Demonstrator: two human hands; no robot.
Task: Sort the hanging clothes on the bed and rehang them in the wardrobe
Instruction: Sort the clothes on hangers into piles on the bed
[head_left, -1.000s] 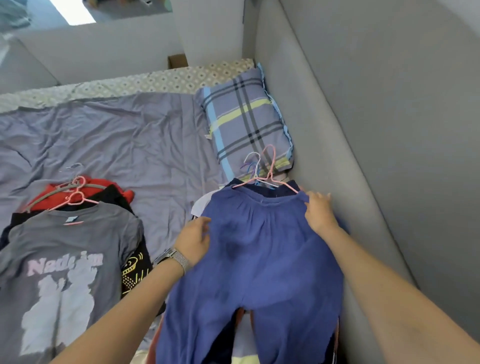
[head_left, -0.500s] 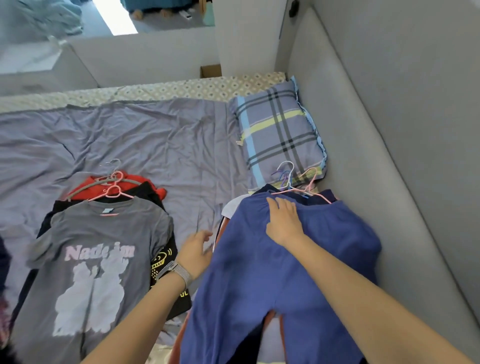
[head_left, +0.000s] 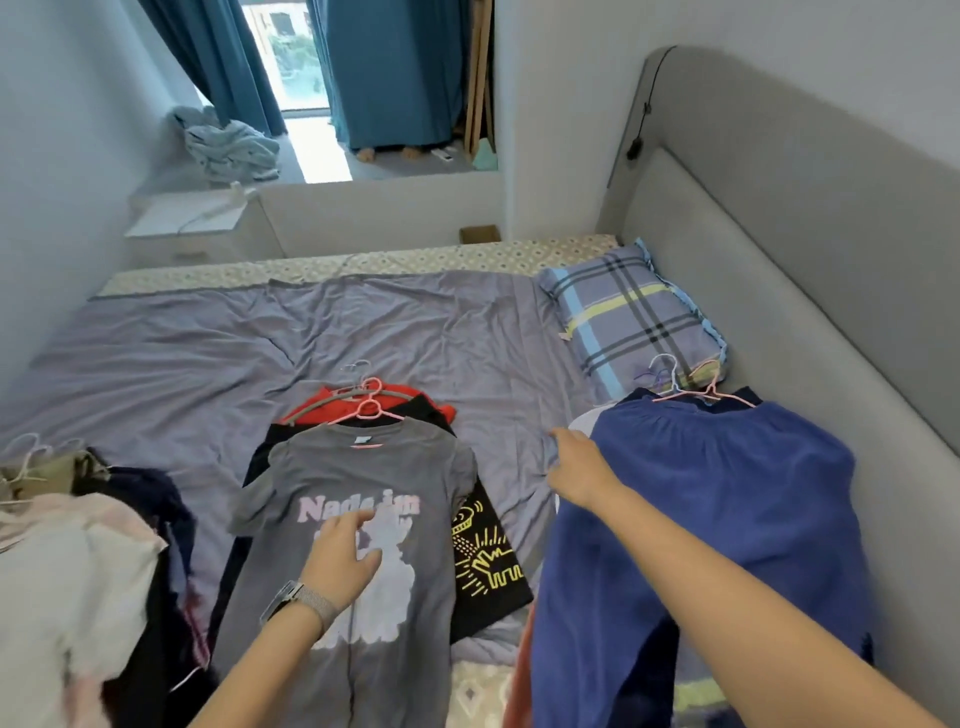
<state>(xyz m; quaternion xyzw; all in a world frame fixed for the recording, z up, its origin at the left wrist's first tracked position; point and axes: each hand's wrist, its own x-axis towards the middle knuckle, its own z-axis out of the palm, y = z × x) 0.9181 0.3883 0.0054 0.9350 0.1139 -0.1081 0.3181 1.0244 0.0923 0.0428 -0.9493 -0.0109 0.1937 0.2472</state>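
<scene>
Both hands have left the blue trousers. Sorting looks well along: a mixed heap lies left of the left hand, whose spread, empty fingers rest on the grey shirt. Right hand hovers relaxed, empty, beside the trousers. Nothing is rehung yet.

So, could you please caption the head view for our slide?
Left hand over the grey T-shirt, right hand at the blue trousers' edge, on the bed.

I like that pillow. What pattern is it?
The pillow is purple plaid with blue, yellow and dark stripes; head view.
</scene>
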